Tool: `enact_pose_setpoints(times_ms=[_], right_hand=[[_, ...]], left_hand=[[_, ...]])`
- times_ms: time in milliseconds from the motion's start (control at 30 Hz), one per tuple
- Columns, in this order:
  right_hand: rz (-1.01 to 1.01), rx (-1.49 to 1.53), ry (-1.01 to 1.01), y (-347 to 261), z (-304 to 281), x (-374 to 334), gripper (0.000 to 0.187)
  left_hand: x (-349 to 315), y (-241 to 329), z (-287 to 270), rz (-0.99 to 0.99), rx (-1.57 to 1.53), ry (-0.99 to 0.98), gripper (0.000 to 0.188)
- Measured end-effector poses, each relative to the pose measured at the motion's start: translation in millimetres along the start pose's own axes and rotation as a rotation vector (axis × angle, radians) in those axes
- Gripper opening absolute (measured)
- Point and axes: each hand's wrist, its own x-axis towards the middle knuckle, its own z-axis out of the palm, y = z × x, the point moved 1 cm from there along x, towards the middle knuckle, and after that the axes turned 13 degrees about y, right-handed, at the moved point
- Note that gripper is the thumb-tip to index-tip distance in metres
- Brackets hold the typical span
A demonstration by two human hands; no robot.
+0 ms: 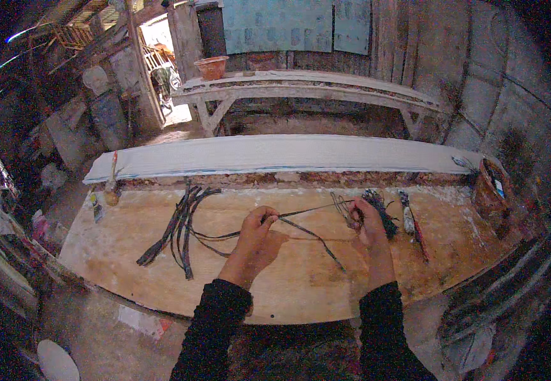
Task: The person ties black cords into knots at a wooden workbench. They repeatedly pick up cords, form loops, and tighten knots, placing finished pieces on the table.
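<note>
My left hand point(258, 240) is closed in a pinch on a thin dark strip point(310, 209) above the wooden tabletop point(288, 279). One part of the strip runs taut to my right hand point(372, 230), which is also closed on it. A loose tail slants down toward the table, and another length trails left toward a bundle of dark strips point(161, 244). Beside my right fingers a thin looped strand or wire point(340, 202) shows; whether I hold it, I cannot tell. Just behind that hand lies a dark tangle of cords point(386, 219).
Right of the tangle lie a slim pale-and-dark tool point(407, 219) and a red stick point(420, 241). A brown container point(493, 187) stands at the right edge. A long white-covered ledge point(288, 155) borders the far side. A handled tool point(112, 190) is at left.
</note>
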Motion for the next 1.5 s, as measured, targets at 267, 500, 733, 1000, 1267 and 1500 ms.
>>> enact_pose_setpoints(times_ms=[267,500,733,1000,1267,1500], right_hand=[[-0.067,0.327,0.020,-6.7,-9.0,4.0,0.021],[-0.192,0.301,-0.001,-7.6,-10.6,-0.8,0.034],[-0.089,0.147,0.029,29.7,30.1,-7.7,0.021],[0.188,-0.280,-0.110,42.7,62.7,-38.2,0.013],[0.120,-0.341,-0.080,38.6,73.5,-47.9,0.012],[0.024,-0.342,-0.057,44.2,77.5,-50.9,0.011]], left_hand=[[-19.0,12.0,4.3,0.206,0.213,-0.021,0.030],[-18.3,6.2,7.6,0.215,0.296,-0.016,0.027],[-21.2,17.1,20.3,-0.705,-0.586,-0.046,0.008],[-34.0,41.7,31.1,-0.800,-0.835,-0.100,0.006],[-34.6,33.3,32.0,-0.784,-0.892,-0.096,0.007],[-34.5,36.6,32.1,-0.826,-0.843,-0.150,0.008]])
